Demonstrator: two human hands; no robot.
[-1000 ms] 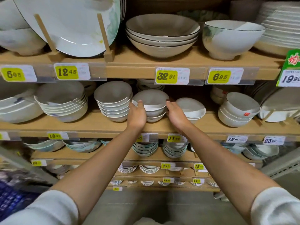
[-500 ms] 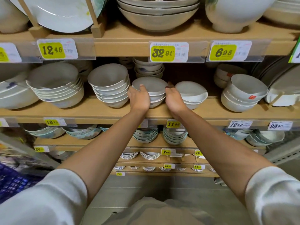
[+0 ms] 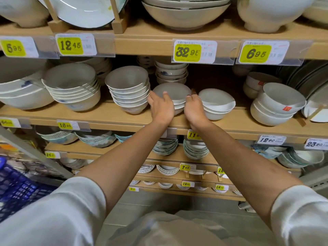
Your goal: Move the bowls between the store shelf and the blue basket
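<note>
Left hand (image 3: 162, 108) and right hand (image 3: 194, 110) hold the stack of bowls (image 3: 171, 91) on the shelf (image 3: 88, 116), fingers (image 3: 151, 100) curled round its sides. It looks glazed, heavy and breakable, so support it underneath.

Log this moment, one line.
phase: grasp | left grip: holds bowl stack | right grip: holds same stack | blue basket: lower left

Big white plate (image 3: 85, 9) stands upright in a wooden rack (image 3: 118, 23), top left. Yellow price tags (image 3: 71, 45) read 12.45 and 6.95; white tags (image 3: 271, 139) lower right read 12.90, 23.80.
</note>
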